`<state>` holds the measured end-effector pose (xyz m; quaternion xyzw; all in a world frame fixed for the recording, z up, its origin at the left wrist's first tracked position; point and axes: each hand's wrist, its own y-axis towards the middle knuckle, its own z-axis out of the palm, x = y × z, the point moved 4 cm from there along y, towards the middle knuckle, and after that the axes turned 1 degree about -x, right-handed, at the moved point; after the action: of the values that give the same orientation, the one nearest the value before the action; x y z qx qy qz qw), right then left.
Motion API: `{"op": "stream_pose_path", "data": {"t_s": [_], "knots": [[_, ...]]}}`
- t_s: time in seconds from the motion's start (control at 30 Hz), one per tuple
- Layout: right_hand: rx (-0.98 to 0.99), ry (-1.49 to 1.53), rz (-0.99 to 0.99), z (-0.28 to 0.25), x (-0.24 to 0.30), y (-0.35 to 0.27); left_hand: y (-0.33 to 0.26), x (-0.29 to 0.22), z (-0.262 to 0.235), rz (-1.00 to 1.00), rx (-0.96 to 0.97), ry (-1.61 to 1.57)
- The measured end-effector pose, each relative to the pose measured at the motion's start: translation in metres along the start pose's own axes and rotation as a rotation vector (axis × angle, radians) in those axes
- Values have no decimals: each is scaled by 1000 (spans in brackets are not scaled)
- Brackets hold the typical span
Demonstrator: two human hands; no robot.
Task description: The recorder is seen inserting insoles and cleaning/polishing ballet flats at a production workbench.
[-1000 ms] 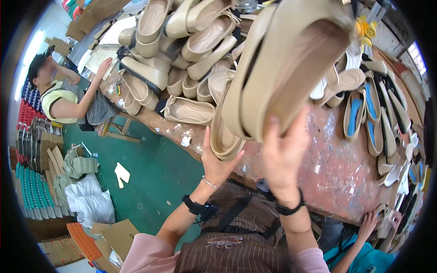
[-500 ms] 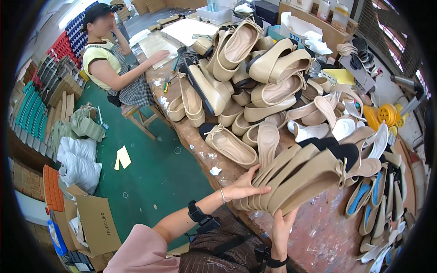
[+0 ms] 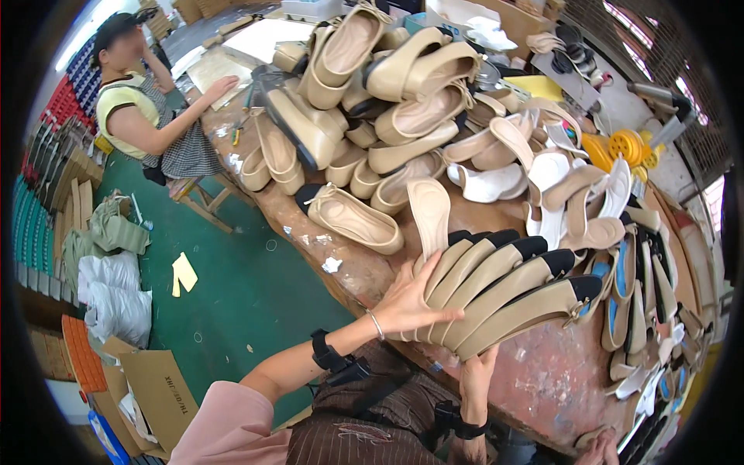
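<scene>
A fanned row of beige flat shoes (image 3: 484,298) with black toe caps is held between my two hands above the near part of the worktable. My left hand (image 3: 411,302) wraps its fingers and thumb round the heel end from the left. From below, my right hand (image 3: 478,368) grips the nearest shoes; its fingers are partly hidden by them. A small bow shows on the nearest shoe's black toe. Just beyond the row lies a beige insole (image 3: 428,211), and a single beige shoe with a black toe (image 3: 353,219) rests to its left.
A big heap of beige shoes (image 3: 380,101) fills the table's middle. White and beige insoles (image 3: 550,174) lie right of it, with blue-lined shoes (image 3: 620,287) at the right edge. A co-worker (image 3: 139,108) sits far left; another person's hand (image 3: 598,448) shows lower right. An open carton (image 3: 159,395) stands on the floor.
The held shoes have fanned wider apart, showing more black toes, and sit slightly lower. My view has shifted right, and another person's hand has appeared at the lower right.
</scene>
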<state>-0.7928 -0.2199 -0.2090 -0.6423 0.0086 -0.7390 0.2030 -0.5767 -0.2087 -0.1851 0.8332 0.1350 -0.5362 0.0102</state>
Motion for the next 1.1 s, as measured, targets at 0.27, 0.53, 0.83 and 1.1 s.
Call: {"op": "stream_pose_path", "data": {"t_s": [0.27, 0.53, 0.83, 1.1], "knots": [[-39, -225, 78, -29, -7, -10, 32, -34, -2, 255, -365, -79], [37, -1278, 26, -58, 49, -8, 5, -143, -14, 627, -339, -108], [56, 89, -38, -78, 88, -42, -50, -130, 91, 424, 367, -143], [-139, 439, -32, -133, 69, -53, -8, -55, 16, -17, -344, 521]]}}
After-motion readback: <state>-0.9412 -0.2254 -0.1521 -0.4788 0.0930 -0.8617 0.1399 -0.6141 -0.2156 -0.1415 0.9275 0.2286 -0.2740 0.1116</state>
